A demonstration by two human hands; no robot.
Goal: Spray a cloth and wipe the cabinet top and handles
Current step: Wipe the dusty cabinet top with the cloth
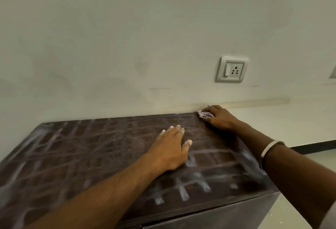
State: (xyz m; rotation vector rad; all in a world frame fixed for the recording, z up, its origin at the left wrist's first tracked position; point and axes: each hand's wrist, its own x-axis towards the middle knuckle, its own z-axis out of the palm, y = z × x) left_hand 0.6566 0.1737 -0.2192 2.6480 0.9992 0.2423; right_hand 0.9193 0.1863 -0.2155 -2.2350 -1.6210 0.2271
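Right now the right hand (219,117) grips the bunched cloth (205,115) at the cabinet top's (91,156) far right corner by the wall; left hand (170,148) lies flat, fingers straight, bracing. Soft, light rag, I'd judge: hold it wadded under the palm.

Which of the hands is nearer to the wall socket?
Right. The right hand presses the cloth just below the wall socket; the left hand rests further left, mid-cabinet.

Bare forearms; seemingly metal bangle (269,148), right wrist.
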